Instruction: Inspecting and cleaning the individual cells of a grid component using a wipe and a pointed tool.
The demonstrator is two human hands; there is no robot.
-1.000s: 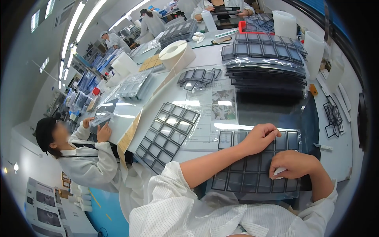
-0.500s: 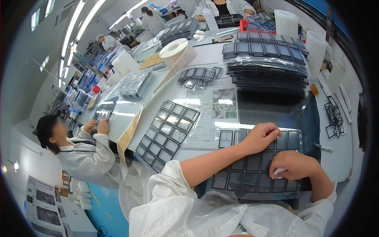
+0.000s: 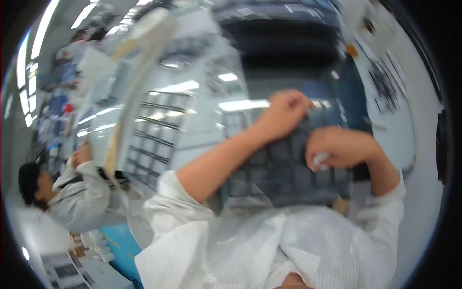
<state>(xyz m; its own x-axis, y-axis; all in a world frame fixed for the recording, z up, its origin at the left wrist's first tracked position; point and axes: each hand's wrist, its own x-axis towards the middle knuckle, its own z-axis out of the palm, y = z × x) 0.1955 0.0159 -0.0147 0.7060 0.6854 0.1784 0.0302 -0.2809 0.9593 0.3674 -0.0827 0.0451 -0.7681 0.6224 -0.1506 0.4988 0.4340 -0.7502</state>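
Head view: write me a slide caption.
Left hand and right hand over a grid of dark-framed panels, the right holding a white wad, a similar grid to the left.

— Item one, gridded sheet [image 3: 274, 166]?
— Blurring throughout; the left hand [image 3: 288, 113] and right hand [image 3: 339, 147] are covering some of its cells.
— Item two, white wad [image 3: 320, 159]?
— The right hand is hiding part of it; its kind is escaping identification.
— Item three, dark stack [image 3: 284, 41]?
— Smearing; the view's upper edge is cutting off its far part.
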